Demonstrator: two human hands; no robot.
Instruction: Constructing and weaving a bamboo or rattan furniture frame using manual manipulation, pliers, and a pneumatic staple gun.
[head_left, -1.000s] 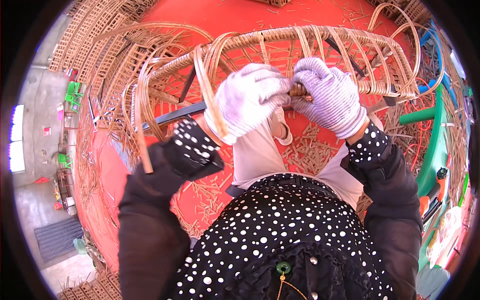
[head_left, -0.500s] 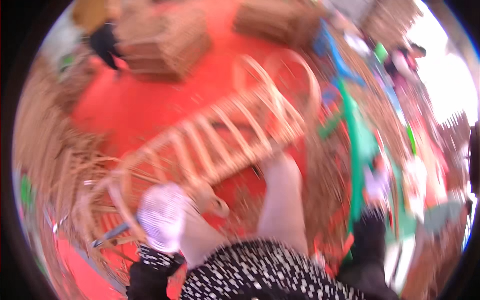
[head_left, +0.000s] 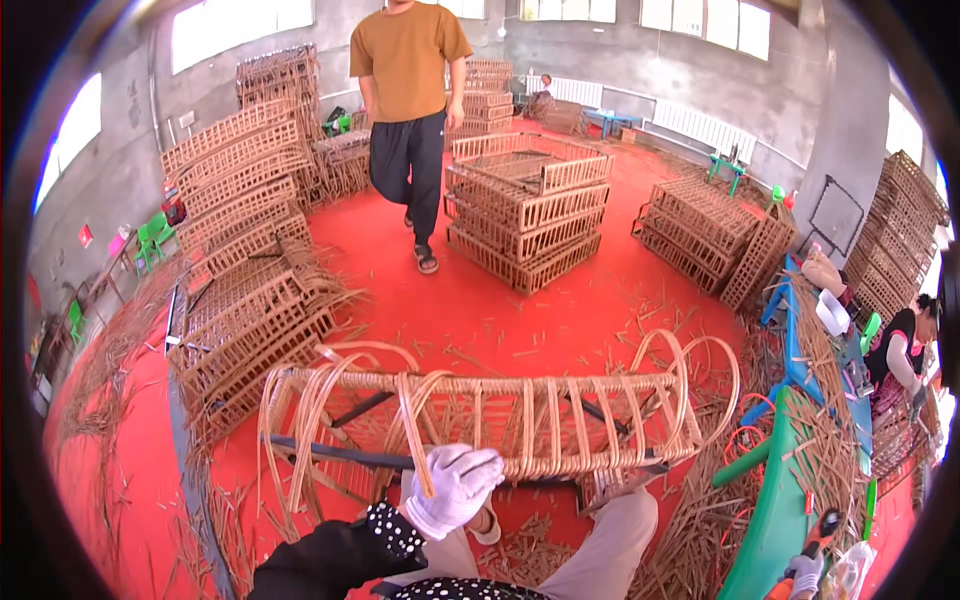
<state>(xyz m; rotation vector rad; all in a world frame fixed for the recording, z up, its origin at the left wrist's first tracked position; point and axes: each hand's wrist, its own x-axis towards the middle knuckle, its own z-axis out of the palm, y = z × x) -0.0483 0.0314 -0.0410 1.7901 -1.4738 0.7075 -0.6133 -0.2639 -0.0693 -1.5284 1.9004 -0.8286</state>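
A long wicker frame (head_left: 540, 465) with cane strips wound over dark bars lies across my lap. My left hand (head_left: 455, 490), in a white glove, is at its near rim, fingers bent together. A loose cane strip (head_left: 412, 435) hangs down over the rim, its end against that hand; what the fingers grip, if anything, is hidden. At the lower right, my gloved right hand (head_left: 804, 572) is closed round a hand tool (head_left: 828, 523) with orange handles and a rounded black head, beside a green bench (head_left: 765, 530) strewn with cane scraps.
A person in a brown shirt (head_left: 410, 75) walks on the red floor ahead, beside stacked woven crates (head_left: 530, 215). More crates (head_left: 235, 330) stand at left and others (head_left: 695, 235) at right. Another person (head_left: 895, 350) works at the far right, past a blue table (head_left: 800, 340).
My view has tilted up and steadied from blur. The wicker frame now lies nearly level across it. My left hand has come to the rim; the right holds a tool at the lower right.
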